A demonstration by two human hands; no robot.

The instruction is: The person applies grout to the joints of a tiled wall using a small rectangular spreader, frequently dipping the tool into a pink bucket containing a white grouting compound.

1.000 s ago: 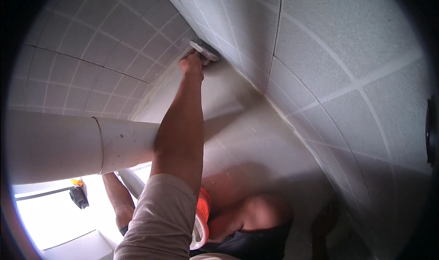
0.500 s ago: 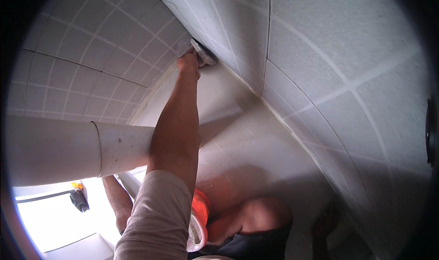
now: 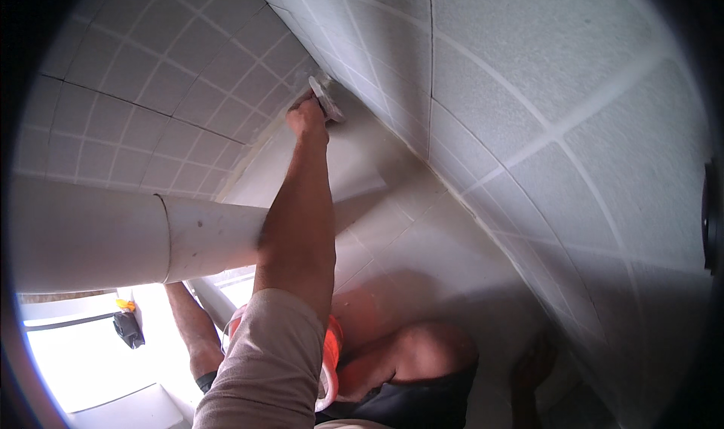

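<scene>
My left arm stretches away from me, its sleeve pushed to the elbow. At its end my left hand [image 3: 308,118] is closed round a trowel [image 3: 326,101], whose flat plate is smeared pale. The trowel is at the far corner, where the two tiled walls meet the smooth pale surface [image 3: 369,165]. Low on the right, in deep shadow, my right hand [image 3: 534,362] is close to the foot of the right wall. Its fingers are too dark to read. Partly behind my left sleeve is an orange bucket-like container [image 3: 332,346] with a pale rim.
A thick white pipe [image 3: 90,233] crosses from the left, passing behind my forearm. Tiled walls [image 3: 513,142] rise on both sides. My bent knee [image 3: 437,353] is at lower centre. A bare limb [image 3: 192,327] shows below the pipe, beside a bright opening holding a small dark object [image 3: 128,329].
My left hand and the trowel have come slightly back from the corner, and the trowel is turned more upright. The view has shifted a little. My right hand stays low in the shadow.
</scene>
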